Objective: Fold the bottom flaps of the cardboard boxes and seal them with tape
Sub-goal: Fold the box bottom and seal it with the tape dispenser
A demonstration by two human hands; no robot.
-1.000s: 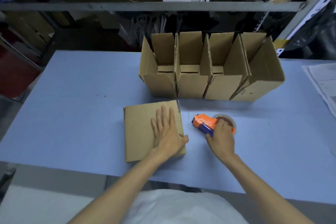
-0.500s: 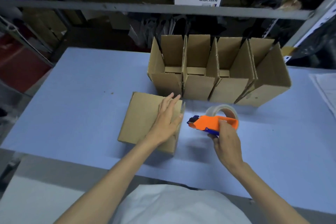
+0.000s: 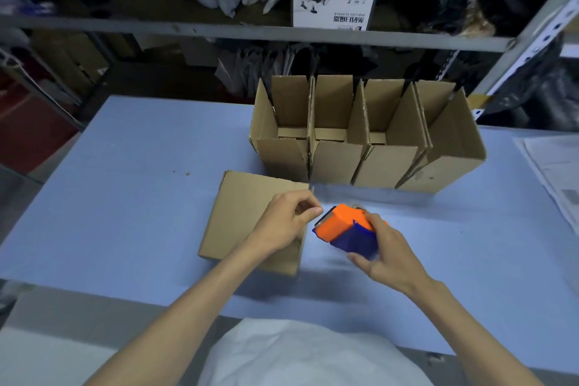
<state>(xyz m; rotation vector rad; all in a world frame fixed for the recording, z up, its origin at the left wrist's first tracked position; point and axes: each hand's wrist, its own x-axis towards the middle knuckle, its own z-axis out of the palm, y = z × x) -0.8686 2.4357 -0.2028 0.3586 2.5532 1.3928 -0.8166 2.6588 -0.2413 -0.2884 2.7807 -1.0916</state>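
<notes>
Right hand (image 3: 391,257) grips the tape dispenser (image 3: 346,227) just beside the folded cardboard box (image 3: 247,213) on the table (image 3: 131,197), so the left hand (image 3: 286,224), pinched at its mouth (whether on tape I cannot tell), should pull the end squarely over the flap seam.

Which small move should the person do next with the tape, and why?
Probably pull the tape end out and press it onto the closed box. The left hand pinches its fingers together right at the mouth of the tape dispenser, which the right hand grips beside the box; the tape itself is too clear to see.
</notes>
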